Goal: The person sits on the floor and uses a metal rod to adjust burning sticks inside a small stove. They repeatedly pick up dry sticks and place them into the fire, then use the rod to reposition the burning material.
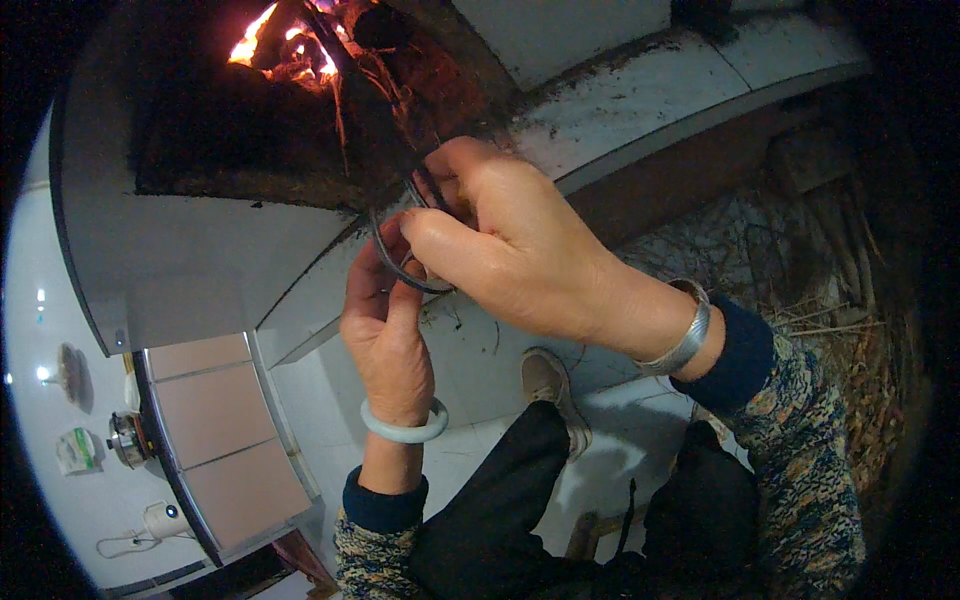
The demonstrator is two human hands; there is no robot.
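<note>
In front of a stove's dark firebox [232, 142], both hands hold the handle end of dark metal fire tongs [384, 255]. A curved handle loop shows between them. My right hand [517, 240] is closed round the upper part of the handles. Below it, my left hand [391, 330] has its fingers and thumb around the loop's lower left side. Up from the hands, the shafts run toward the burning wood [300, 56] and fade into shadow, so the tongs' tips cannot be made out.
Right of the firebox runs a white tiled ledge [637, 97] strewn with ash and debris. Dry straw and twigs [832, 315] lie on the floor at right. A cabinet [217, 420], a pot [129, 440] and an electric kettle [165, 517] are at left. My shoe [547, 382] rests on the tiled floor.
</note>
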